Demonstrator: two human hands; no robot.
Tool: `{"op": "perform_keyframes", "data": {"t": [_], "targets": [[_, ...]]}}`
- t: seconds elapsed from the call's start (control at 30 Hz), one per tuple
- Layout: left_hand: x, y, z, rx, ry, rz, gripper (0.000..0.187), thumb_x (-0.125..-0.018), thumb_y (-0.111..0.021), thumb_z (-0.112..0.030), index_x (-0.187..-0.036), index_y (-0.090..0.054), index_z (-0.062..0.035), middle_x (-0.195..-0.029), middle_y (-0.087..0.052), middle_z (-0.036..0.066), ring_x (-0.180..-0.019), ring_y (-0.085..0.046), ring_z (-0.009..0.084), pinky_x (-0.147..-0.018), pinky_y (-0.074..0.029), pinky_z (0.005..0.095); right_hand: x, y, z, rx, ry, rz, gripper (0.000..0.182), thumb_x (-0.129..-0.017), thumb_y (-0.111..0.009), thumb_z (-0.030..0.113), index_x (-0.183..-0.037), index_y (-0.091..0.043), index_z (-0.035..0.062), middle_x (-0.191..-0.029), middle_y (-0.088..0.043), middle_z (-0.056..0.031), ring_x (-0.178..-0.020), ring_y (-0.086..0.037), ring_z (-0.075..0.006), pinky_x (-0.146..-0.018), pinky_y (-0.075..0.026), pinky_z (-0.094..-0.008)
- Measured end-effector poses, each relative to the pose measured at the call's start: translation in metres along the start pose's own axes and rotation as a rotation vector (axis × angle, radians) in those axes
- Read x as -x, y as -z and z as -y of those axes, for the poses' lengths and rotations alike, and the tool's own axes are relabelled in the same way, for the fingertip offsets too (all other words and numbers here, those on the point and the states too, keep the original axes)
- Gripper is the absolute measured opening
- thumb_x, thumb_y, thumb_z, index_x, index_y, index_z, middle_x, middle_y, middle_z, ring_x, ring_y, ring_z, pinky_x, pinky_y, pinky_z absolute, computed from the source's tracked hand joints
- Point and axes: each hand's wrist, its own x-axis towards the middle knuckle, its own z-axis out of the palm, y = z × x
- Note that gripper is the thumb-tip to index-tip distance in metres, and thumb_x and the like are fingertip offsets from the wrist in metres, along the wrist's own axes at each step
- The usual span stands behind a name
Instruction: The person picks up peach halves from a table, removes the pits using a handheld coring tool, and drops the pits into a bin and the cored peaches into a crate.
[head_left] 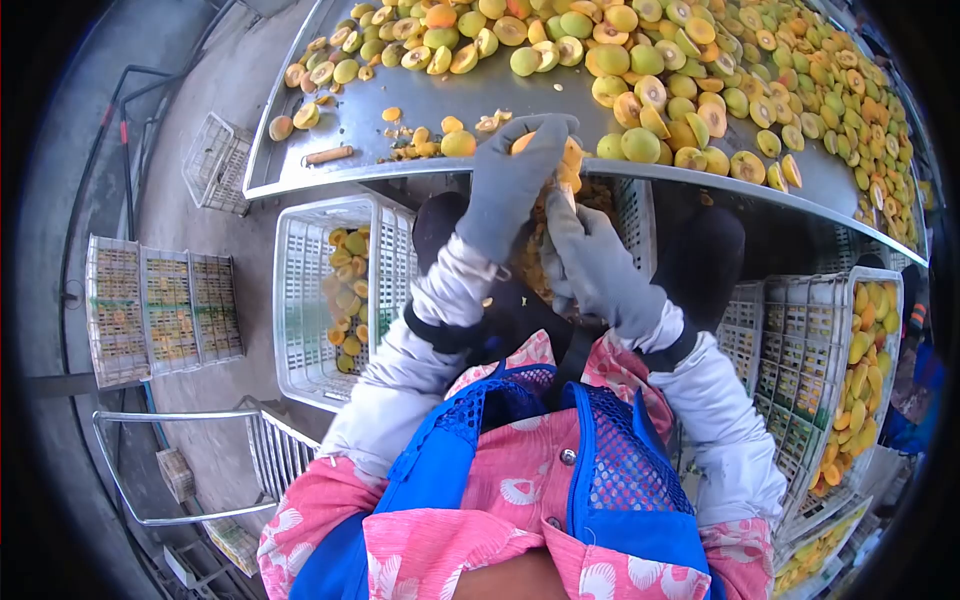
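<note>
In a grey glove, my left hand is wrapped around a yellow-orange peach at the front edge of the metal table. My right hand, gloved in grey too, is closed just below it. A short, pale, blade-like tip sticks up from its thumb and fingers and meets the peach; the rest of this tool is hidden in the glove. Beneath both hands, between my knees, a crate holds orange scraps. Left of my left hand lie a whole peach and small orange bits.
Many halved peaches cover the table's back and right. A wooden handle lies near its front left edge. White crates with peaches stand at my left and right. Farther left are a mesh crate and a metal-framed chair.
</note>
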Motion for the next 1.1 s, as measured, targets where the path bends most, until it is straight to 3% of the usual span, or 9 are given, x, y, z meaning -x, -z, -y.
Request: {"op": "perform_keyframes", "data": {"t": [0.1, 0.17, 0.3, 0.4, 0.5, 0.57, 0.7, 0.8, 1.1], "targets": [[0.0, -0.004, 0.004, -0.004, 0.157, -0.044, 0.022, -0.093, -0.063, -0.017, -0.105, -0.067, 0.0011, -0.093, -0.068, 0.007, -0.082, -0.062, 0.0098, -0.071, -0.052, 0.0234, -0.011, 0.016, -0.004, -0.029, -0.047, 0.159, 0.046, -0.098, -0.042, 0.051, -0.087, -0.049, 0.0067, -0.062, -0.046, -0.0001, -0.043, -0.043, -0.0098, -0.04, -0.043, -0.029], [0.003, -0.01, 0.002, 0.057, -0.192, -0.13, 0.023, -0.087, -0.07, -0.019, -0.098, -0.069, 0.0004, -0.09, -0.068, 0.004, -0.079, -0.062, 0.0092, -0.07, -0.051, 0.0228, 0.003, 0.008, 0.008, -0.147, -0.139, 0.202, 0.045, -0.099, -0.041, 0.05, -0.087, -0.048, 0.007, -0.062, -0.045, 0.0005, -0.043, -0.042, -0.0088, -0.04, -0.044, -0.0287], [-0.004, -0.004, -0.002, 0.046, -0.278, -0.026, 0.023, -0.087, -0.07, -0.018, -0.099, -0.069, 0.001, -0.089, -0.068, 0.004, -0.077, -0.062, 0.0091, -0.069, -0.051, 0.0227, -0.006, -0.005, 0.007, -0.151, -0.118, 0.108, 0.045, -0.099, -0.041, 0.05, -0.085, -0.046, 0.008, -0.061, -0.043, 0.0014, -0.043, -0.039, -0.0085, -0.04, -0.042, -0.03], [-0.01, 0.008, 0.002, 0.245, 0.195, 0.008, 0.023, -0.093, -0.064, -0.018, -0.104, -0.067, 0.0023, -0.091, -0.069, 0.008, -0.08, -0.063, 0.0106, -0.071, -0.053, 0.024, -0.01, -0.007, 0.005, -0.009, -0.07, 0.009, 0.045, -0.099, -0.04, 0.052, -0.085, -0.044, 0.0097, -0.058, -0.036, 0.0034, -0.041, -0.032, -0.008, -0.039, -0.033, -0.0283], [-0.001, 0.0, -0.002, 0.035, 0.05, -0.093, 0.021, -0.093, -0.063, -0.015, -0.103, -0.067, 0.0028, -0.093, -0.069, 0.008, -0.081, -0.063, 0.0104, -0.072, -0.053, 0.024, -0.004, -0.006, 0.012, -0.148, -0.23, 0.071, 0.045, -0.099, -0.04, 0.053, -0.083, -0.042, 0.0117, -0.056, -0.031, 0.005, -0.04, -0.026, -0.0074, -0.037, -0.023, -0.0257], [-0.004, 0.0, -0.005, -0.177, -0.412, 0.049, 0.021, -0.093, -0.062, -0.015, -0.103, -0.068, 0.0025, -0.093, -0.069, 0.007, -0.079, -0.062, 0.0093, -0.07, -0.052, 0.0236, -0.005, 0.001, 0.007, -0.419, -0.268, 0.295, 0.045, -0.099, -0.041, 0.053, -0.085, -0.046, 0.01, -0.058, -0.038, 0.0035, -0.04, -0.035, -0.0081, -0.04, -0.038, -0.0287], [-0.014, 0.006, 0.009, -0.065, -0.195, 0.024, 0.019, -0.086, -0.07, -0.016, -0.095, -0.07, 0.0005, -0.086, -0.068, 0.004, -0.073, -0.06, 0.0069, -0.065, -0.051, 0.0225, -0.016, -0.002, 0.005, -0.346, -0.247, 0.193, 0.045, -0.099, -0.039, 0.054, -0.082, -0.043, 0.0124, -0.056, -0.032, 0.006, -0.04, -0.026, -0.0073, -0.038, -0.025, -0.0258], [-0.016, 0.004, 0.02, 0.135, 0.156, -0.085, 0.02, -0.087, -0.069, -0.016, -0.098, -0.069, 0.0015, -0.086, -0.069, 0.004, -0.072, -0.058, 0.0062, -0.063, -0.049, 0.0213, -0.023, 0.009, 0.004, -0.201, -0.189, 0.192, 0.044, -0.098, -0.043, 0.052, -0.085, -0.047, 0.0109, -0.058, -0.037, 0.0038, -0.042, -0.033, -0.009, -0.039, -0.031, -0.0261], [-0.047, 0.01, 0.049, 0.365, -0.129, -0.349, 0.027, -0.093, -0.063, -0.02, -0.106, -0.064, 0.0036, -0.076, -0.065, 0.007, -0.057, -0.058, 0.0131, -0.05, -0.047, 0.0278, -0.096, 0.003, -0.023, 0.377, 0.301, -0.222, 0.039, -0.097, -0.052, 0.039, -0.103, -0.055, 0.0009, -0.064, -0.053, -0.0116, -0.056, -0.056, -0.0238, -0.049, -0.047, -0.0387]]}}
